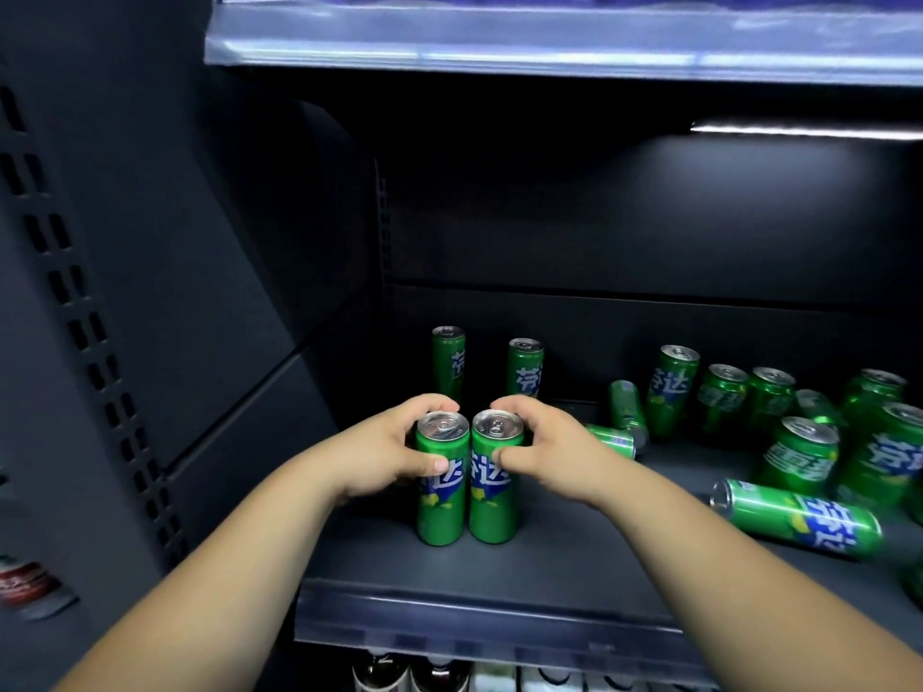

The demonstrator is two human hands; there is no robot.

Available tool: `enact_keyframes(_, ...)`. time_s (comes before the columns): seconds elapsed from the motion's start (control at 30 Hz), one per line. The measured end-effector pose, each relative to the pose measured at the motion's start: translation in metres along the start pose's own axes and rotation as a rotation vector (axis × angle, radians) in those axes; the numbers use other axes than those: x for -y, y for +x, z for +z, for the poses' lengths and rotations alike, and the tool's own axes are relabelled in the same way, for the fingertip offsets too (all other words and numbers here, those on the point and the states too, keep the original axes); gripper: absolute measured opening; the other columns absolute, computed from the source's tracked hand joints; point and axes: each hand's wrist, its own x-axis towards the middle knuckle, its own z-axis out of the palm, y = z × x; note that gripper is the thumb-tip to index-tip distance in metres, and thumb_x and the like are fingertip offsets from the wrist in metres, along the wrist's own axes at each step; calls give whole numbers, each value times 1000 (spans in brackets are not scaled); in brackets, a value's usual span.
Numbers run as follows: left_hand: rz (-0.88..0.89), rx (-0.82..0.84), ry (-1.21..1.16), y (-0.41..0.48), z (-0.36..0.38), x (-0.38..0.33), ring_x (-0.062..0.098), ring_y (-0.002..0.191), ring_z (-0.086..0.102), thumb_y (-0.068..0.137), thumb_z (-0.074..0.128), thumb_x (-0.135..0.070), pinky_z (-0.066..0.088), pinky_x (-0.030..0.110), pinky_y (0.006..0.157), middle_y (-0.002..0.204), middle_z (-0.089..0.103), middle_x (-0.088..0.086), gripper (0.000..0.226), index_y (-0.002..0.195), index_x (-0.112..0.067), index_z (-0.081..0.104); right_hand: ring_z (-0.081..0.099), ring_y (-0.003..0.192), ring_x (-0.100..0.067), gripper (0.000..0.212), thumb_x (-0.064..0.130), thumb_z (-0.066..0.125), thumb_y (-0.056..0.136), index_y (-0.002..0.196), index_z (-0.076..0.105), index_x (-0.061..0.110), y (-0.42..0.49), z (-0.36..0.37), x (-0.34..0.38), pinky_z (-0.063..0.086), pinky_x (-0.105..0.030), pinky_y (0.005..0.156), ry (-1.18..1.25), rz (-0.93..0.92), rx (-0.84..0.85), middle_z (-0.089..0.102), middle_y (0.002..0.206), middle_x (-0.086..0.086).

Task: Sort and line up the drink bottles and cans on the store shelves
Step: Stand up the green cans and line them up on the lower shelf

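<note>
The left hand point(394, 457) grasps the first can point(442, 506), fingers curled over its rim and thumb pressed on its label; the right hand point(544, 452) grasps the second can point(492, 506) in the same manner. Both green cans stand upright on the shelf point(549, 556), touching side by side, left of the shelf's centre and near its front edge; two rear cans point(448, 359) stand upright toward the shelf's back, apart from each other. On the shelf's right side, a can group point(799, 457) stands unaligned; a fallen can point(799, 516) lies flat nearer the shelf's front; two more lying cans point(612, 439) rest toward the shelf's middle.
</note>
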Motion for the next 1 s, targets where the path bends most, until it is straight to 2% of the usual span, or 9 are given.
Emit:
enact_keyframes(0.17,4,15,-26,2,0,3,21,104,63,72,75,-7,49,52,98,119,67,9,60,124,-30,56,62,87,-8,44,26,69,62,105,64,32,0,-1,0,55,-46,87,51,2,11,70,103,-1)
enact_keyframes(0.37,-55,99,-7,0,-3,-8,24,98,63,72,77,-6,47,50,87,109,66,6,52,116,-27,57,64,87,-14,43,28,78,58,99,67,28,-2,-9,-2,53,-57,88,95,6,97,72,100,-6)
enact_keyframes(0.47,-75,169,-24,-6,0,-12,23,100,63,73,77,-3,48,48,88,109,66,5,53,118,-22,56,62,86,-18,40,20,81,61,98,66,24,-13,-15,-1,53,-50,82,179,2,182,72,97,-7)
enact_keyframes(0.63,-69,246,-24,-21,13,-16,22,99,60,76,75,0,49,44,87,107,62,6,56,123,-13,49,63,86,-18,43,4,81,67,104,61,12,-32,-24,-1,51,-41,81,273,-6,270,69,95,-4)
enact_keyframes(0.77,-47,270,8,-28,17,-20,21,99,57,77,74,1,45,49,88,106,61,7,54,123,-9,47,60,79,-16,45,8,84,67,103,57,14,-42,-27,7,47,-38,71,204,-17,320,67,90,-6)
enact_keyframes(0.83,-37,288,32,-29,17,-23,21,100,57,78,74,1,44,51,89,107,60,8,54,123,-8,46,59,78,-16,47,16,86,64,101,56,18,-42,-27,10,46,-39,69,150,-28,328,67,89,-7)
enact_keyframes(0.93,-33,288,55,-29,18,-24,21,102,56,79,73,0,44,50,91,108,60,9,53,123,-9,46,58,79,-17,46,24,85,63,98,56,22,-41,-26,9,45,-42,71,138,-27,306,68,92,-13)
enact_keyframes(1.0,-40,267,42,-29,19,-23,21,101,57,78,74,-3,45,48,89,108,60,8,52,122,-12,48,59,81,-17,45,24,84,64,100,57,22,-43,-24,6,47,-43,74,172,-20,293,68,94,-10)
